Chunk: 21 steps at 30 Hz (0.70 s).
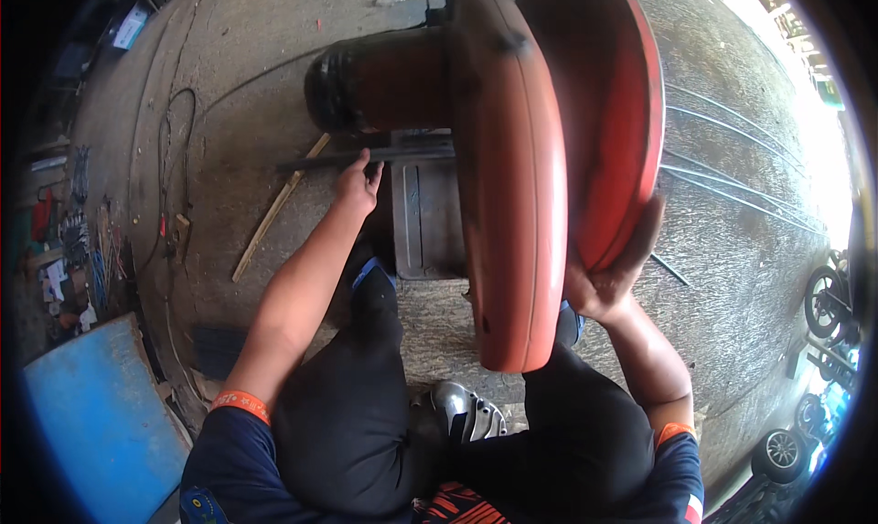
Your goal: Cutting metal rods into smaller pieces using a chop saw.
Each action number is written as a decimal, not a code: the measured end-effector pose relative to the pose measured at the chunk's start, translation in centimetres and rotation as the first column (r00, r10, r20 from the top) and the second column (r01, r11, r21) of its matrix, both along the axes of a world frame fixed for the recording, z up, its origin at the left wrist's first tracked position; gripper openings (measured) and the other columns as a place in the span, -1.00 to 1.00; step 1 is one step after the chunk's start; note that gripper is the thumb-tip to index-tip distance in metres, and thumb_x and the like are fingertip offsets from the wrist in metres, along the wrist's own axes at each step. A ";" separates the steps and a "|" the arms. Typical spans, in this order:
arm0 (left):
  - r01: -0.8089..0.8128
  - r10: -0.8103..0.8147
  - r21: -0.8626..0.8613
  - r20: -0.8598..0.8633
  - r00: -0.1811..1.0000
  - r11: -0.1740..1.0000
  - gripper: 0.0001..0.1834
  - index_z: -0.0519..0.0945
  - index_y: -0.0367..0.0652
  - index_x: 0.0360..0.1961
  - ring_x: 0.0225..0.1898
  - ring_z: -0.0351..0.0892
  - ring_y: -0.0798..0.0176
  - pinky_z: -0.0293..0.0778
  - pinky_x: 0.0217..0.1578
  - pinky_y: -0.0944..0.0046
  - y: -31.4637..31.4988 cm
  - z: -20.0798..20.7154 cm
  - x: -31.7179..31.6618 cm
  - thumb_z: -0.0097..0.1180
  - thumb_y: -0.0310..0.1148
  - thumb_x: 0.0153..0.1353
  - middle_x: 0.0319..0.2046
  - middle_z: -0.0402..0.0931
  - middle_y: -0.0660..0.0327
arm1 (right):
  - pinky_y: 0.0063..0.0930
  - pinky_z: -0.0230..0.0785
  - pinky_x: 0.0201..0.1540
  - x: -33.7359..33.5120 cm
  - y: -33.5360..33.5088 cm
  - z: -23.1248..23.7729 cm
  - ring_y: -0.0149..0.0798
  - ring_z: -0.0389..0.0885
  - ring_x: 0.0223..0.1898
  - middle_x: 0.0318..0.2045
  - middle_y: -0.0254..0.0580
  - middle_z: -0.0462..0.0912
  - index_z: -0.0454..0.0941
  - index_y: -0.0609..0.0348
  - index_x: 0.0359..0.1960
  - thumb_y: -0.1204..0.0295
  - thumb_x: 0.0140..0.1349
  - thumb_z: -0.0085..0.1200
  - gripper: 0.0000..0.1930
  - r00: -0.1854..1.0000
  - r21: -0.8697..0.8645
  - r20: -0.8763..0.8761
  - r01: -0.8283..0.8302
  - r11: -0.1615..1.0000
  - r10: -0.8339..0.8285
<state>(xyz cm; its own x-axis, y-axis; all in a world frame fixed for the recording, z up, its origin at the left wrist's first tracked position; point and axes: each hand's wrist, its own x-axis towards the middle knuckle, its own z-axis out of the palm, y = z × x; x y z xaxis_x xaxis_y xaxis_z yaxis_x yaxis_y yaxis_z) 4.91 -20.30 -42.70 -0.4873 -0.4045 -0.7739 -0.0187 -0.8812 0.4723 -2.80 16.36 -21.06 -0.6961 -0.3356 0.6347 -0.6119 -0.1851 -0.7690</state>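
A large red cut-off saw [521, 186] stands in front of me, its dark-ended motor housing [393, 80] pointing left. Beside its rounded guard, on the right, is a red dish-shaped cover [626, 131]. My right hand [608, 291] grips the lower rim of this cover, thumb on the near side and fingers up along the outer edge. My left hand [357, 184] is closed about a thin dark metal bar [320, 162], which lies crosswise over the saw's grey metal base [430, 222]. The saw's guard hides the bar's right part and its blade.
A wooden strip [279, 211] and a black cable [187, 149] lie on the left floor. Long metal rods [741, 195] stretch away at right. Between my legs sits a silver metal part [453, 405]. A blue panel [105, 414] stands lower left; motorbike wheels [823, 300] line the right side.
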 end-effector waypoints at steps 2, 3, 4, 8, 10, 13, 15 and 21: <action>-0.097 0.099 -0.120 0.006 0.995 0.988 -0.62 0.41 -0.24 -0.01 0.01 0.44 0.18 0.64 -0.12 0.31 0.4 -0.3 0.2 0.21 -0.42 0.18 0.06 0.35 0.05 | -0.04 0.23 0.22 2.0 2.0 -3.9 -0.01 0.45 0.07 -0.04 0.27 0.43 0.35 0.38 0.03 0.44 -0.09 0.16 -0.43 0.969 0.171 -0.221 0.151 0.974 -0.112; 0.119 -0.122 -0.308 0.009 0.993 0.944 -0.74 0.46 -0.23 -0.08 -0.04 0.50 0.17 0.64 -0.14 0.32 0.3 -0.3 0.8 0.12 -0.39 0.24 -0.06 0.45 0.09 | -0.04 0.25 0.21 2.6 3.4 -5.5 -0.02 0.51 0.01 -0.12 0.26 0.51 0.45 0.38 -0.06 0.37 -0.07 0.22 -0.49 0.974 0.229 -0.188 0.167 0.959 -0.125; 0.466 -0.304 -0.779 0.364 0.881 0.419 -0.74 0.50 -0.25 -0.12 -0.13 0.55 0.11 0.58 -0.19 0.27 0.4 -0.3 1.4 0.11 -0.33 0.24 -0.18 0.53 0.05 | 0.03 0.23 0.21 2.5 4.5 -7.1 -0.07 0.53 -0.04 -0.17 0.09 0.52 0.50 0.26 -0.18 0.31 -0.10 0.25 -0.57 0.805 0.331 -0.575 0.389 0.860 -0.143; 0.398 -0.283 -0.917 0.382 0.880 -0.002 -0.75 0.60 -0.20 -0.20 -0.22 0.60 -0.03 0.50 -0.23 0.13 0.4 -1.5 2.3 0.11 -0.27 0.20 -0.34 0.60 -0.04 | 0.04 0.21 0.22 1.7 6.0 -12.4 -0.05 0.50 -0.02 -0.13 0.07 0.49 0.49 0.22 -0.14 0.31 -0.09 0.25 -0.56 0.797 0.485 -0.604 0.363 0.796 0.004; 0.484 -0.241 -0.874 0.479 0.844 -0.042 -0.77 0.60 -0.20 -0.20 -0.22 0.60 -0.02 0.50 -0.23 0.13 0.3 -2.1 2.6 0.10 -0.28 0.20 -0.32 0.60 -0.03 | 0.04 0.20 0.23 1.3 5.7 -13.6 -0.04 0.49 0.00 -0.11 0.07 0.48 0.48 0.20 -0.12 0.31 -0.09 0.25 -0.55 0.814 0.529 -0.580 0.341 0.777 0.038; 0.416 -0.305 -0.868 0.332 0.893 0.272 -0.80 0.55 -0.21 -0.18 -0.25 0.61 0.13 0.57 -0.31 0.28 0.2 -2.4 2.3 0.10 -0.36 0.20 -0.26 0.56 0.09 | 0.05 0.18 0.23 1.5 5.3 -14.1 -0.03 0.47 0.01 -0.08 0.05 0.45 0.47 0.16 -0.09 0.31 -0.08 0.25 -0.53 0.814 0.559 -0.576 0.328 0.761 0.073; 0.371 -0.337 -0.829 0.238 0.911 0.418 -0.81 0.52 -0.21 -0.17 -0.27 0.62 0.20 0.61 -0.34 0.35 0.3 -2.2 1.8 0.10 -0.40 0.20 -0.23 0.54 0.14 | 0.06 0.17 0.24 2.0 5.5 -14.0 -0.02 0.46 0.03 -0.06 0.05 0.44 0.46 0.14 -0.07 0.31 -0.08 0.25 -0.52 0.811 0.571 -0.578 0.320 0.756 0.093; 0.645 -0.343 -0.763 0.618 0.708 -0.044 -0.76 0.51 -0.20 -0.13 -0.20 0.60 0.24 0.59 -0.28 0.34 -0.8 -0.8 1.9 0.08 -0.35 0.21 -0.17 0.53 0.13 | 0.07 0.13 0.25 3.1 6.2 -14.2 0.02 0.43 0.07 0.00 0.03 0.40 0.44 0.08 -0.01 0.31 -0.07 0.25 -0.49 0.794 0.583 -0.597 0.332 0.742 0.114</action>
<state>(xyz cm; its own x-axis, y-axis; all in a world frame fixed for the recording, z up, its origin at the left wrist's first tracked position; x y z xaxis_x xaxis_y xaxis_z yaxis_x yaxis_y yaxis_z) 6.81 -21.12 -43.47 -0.8291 -0.5415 -0.1396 -0.4453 0.4884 0.7504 0.31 22.53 -35.26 -0.3409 -0.7479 0.5695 -0.9389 0.3012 -0.1664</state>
